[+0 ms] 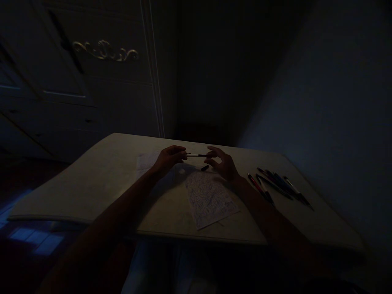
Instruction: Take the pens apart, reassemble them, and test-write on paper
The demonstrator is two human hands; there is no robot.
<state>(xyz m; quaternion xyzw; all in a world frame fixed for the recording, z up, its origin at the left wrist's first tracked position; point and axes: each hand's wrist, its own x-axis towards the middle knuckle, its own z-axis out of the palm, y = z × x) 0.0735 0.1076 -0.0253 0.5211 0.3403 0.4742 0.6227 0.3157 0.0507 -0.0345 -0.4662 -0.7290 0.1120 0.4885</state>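
Mid-frame, your left hand [169,158] and right hand [225,164] pinch opposite ends of a white-and-black pen [196,155]; a dark cap [205,168] lies just below, near a patterned sheet [210,198].

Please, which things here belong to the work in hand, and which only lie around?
Work in hand:
white-and-black pen, between left hand and right hand
probably the small dark cap near it

Apparently lying around:
loose pens at right
patterned sheet
second sheet by the left hand
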